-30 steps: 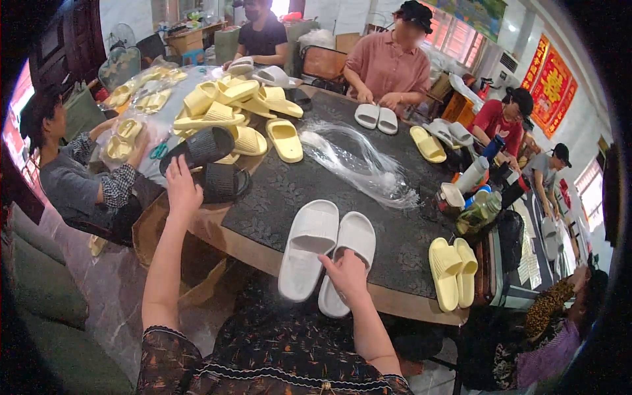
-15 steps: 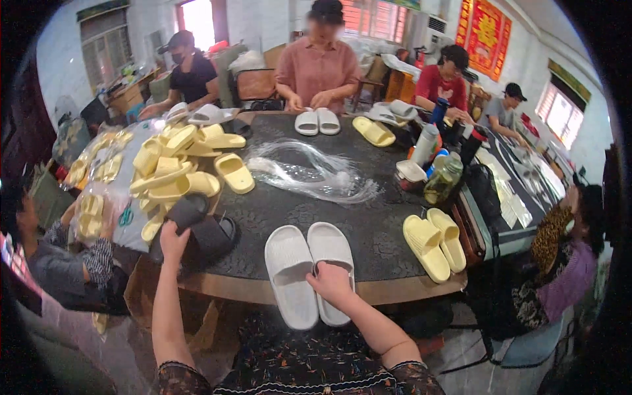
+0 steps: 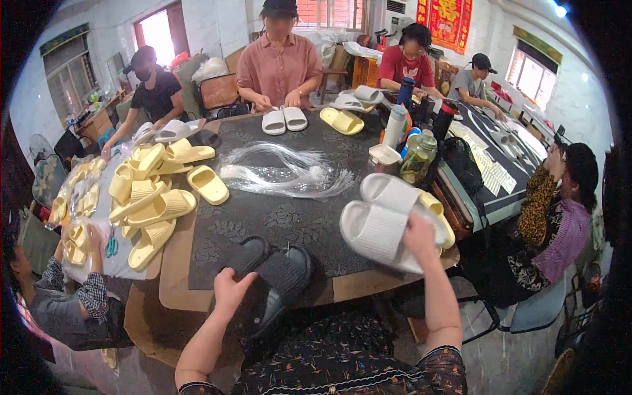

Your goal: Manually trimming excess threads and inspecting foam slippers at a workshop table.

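My right hand [image 3: 421, 238] holds a pair of white slippers [image 3: 382, 220] lifted off the table at the right, above a yellow pair [image 3: 440, 214] lying near the table's right edge. My left hand [image 3: 230, 293] grips a pair of black slippers [image 3: 273, 276] at the near edge of the dark patterned table [image 3: 276, 217], pulling them toward my lap.
A bundle of clear plastic strings [image 3: 289, 174] lies mid-table. A heap of yellow slippers [image 3: 155, 191] fills the left side. Bottles and a jar [image 3: 415, 148] stand at the right. Several people sit around the table; one in pink [image 3: 280, 66] handles white slippers [image 3: 284, 120].
My right hand has lifted the white slippers and carried them right, over the yellow pair. My left hand has dragged the black slippers from the left toward the near edge.
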Demonstrator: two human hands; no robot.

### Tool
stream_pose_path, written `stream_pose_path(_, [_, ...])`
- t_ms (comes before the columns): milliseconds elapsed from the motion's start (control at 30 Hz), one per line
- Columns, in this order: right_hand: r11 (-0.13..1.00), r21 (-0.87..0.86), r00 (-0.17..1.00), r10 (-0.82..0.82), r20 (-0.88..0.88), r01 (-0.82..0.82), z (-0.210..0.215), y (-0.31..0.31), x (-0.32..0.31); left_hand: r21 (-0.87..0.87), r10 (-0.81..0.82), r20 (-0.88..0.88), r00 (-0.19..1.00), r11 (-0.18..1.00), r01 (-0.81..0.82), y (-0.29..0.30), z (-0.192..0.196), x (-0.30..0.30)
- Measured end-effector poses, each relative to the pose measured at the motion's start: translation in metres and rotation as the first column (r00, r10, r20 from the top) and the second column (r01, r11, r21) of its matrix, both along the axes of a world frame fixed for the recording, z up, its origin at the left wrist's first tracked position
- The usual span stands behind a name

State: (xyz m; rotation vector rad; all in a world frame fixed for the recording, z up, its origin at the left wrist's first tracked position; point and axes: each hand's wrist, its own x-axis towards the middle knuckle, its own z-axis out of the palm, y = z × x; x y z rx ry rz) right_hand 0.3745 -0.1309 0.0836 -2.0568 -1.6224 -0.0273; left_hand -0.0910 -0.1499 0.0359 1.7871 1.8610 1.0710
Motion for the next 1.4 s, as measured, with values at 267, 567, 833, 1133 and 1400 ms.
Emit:
stream_pose_path(267, [0.954,0.179,0.955,-0.264,0.132,0.239,0.011,0.025,0.046,0.015,-0.091,-0.045,0.995,0.996,0.091,0.025,-0.007,0.041])
stream_pose_path(567, [0.794,-0.075,0.774,0.562,-0.292,-0.604,-0.015,-0.04,-0.172,-0.186,-0.542,-0.211,0.814,0.839,0.511,0.029,0.029,0.011])
stream_pose_path(833, [0.866,0.105,0.813,0.496,-0.304,-0.489,-0.051,0.009,-0.195,0.031,-0.399,-0.308,0.864,0.903,0.428,0.005,-0.009,0.035])
stream_pose_path(1133, [0.889,0.161,0.844,0.457,-0.282,-0.428,-0.064,0.0,-0.184,0.0,-0.563,-0.226,0.795,0.816,0.578,-0.006,0.01,0.044])
stream_pose_path(1400, [0.842,0.301,0.837,0.513,-0.191,-0.448,-0.034,0.03,-0.185,0.081,-0.421,-0.301,0.856,0.883,0.463,0.05,0.076,0.05])
